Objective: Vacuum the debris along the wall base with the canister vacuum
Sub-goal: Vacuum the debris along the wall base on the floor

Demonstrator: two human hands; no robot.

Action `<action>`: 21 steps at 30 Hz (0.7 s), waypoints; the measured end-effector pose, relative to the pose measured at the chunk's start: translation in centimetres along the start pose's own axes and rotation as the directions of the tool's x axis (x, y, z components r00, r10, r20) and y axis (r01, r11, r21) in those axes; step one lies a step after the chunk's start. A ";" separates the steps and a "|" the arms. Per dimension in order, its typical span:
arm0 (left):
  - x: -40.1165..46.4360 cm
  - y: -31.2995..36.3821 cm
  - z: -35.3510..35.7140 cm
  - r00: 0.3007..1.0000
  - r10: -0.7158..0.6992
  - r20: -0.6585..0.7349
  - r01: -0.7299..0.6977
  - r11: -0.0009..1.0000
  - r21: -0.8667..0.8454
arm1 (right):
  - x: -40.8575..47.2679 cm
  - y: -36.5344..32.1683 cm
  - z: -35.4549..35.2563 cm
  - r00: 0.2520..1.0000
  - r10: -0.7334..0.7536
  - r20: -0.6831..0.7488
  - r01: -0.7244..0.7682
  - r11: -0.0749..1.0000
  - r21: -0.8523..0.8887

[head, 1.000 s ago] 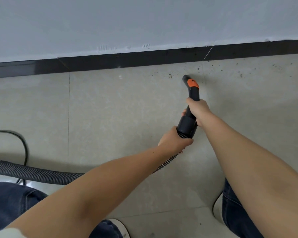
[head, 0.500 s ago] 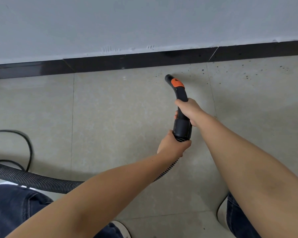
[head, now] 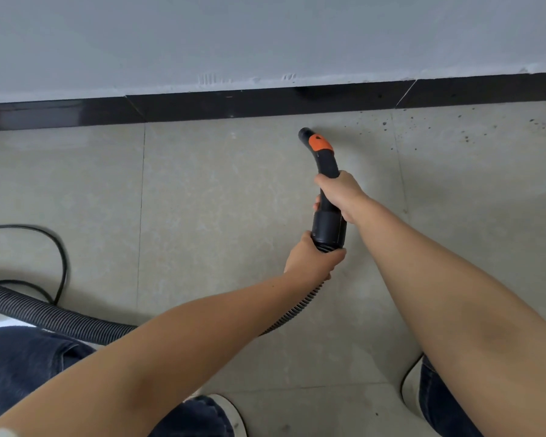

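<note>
Hands grip one black vacuum nozzle [head: 323,171]: right hand [head: 341,193] wrapped around its handle, left hand [head: 312,260] clamped on the hose [head: 54,316] cuff behind. Debris [head: 467,138] lies right of the hands, near the baseboard [head: 234,105]; sweeping leftward could miss it.

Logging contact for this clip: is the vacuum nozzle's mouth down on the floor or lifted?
Cannot tell. The nozzle tip points down near the baseboard, but its mouth faces away from the camera.

Glossy black skirting [head: 265,104], matt painted wall [head: 265,36], ribbed plastic hose [head: 60,316], smooth floor tiles [head: 218,200].
</note>
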State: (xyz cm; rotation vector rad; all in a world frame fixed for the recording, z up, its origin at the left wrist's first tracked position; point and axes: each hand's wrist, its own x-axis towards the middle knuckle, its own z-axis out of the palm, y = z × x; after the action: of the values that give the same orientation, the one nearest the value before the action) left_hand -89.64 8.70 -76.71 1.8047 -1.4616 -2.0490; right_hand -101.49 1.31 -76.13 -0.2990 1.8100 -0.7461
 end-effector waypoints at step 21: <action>3.5 3.0 -0.3 0.995 0.053 0.083 -0.055 0.998 0.011 | 3.1 -2.2 -1.8 0.993 0.012 -0.120 -0.002 0.997 0.083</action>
State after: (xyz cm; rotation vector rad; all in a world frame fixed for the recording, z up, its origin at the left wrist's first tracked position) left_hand -92.05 4.83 -77.39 1.6844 -1.5302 -2.1168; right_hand -104.59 -1.39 -76.77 -0.1963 1.8863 -0.8475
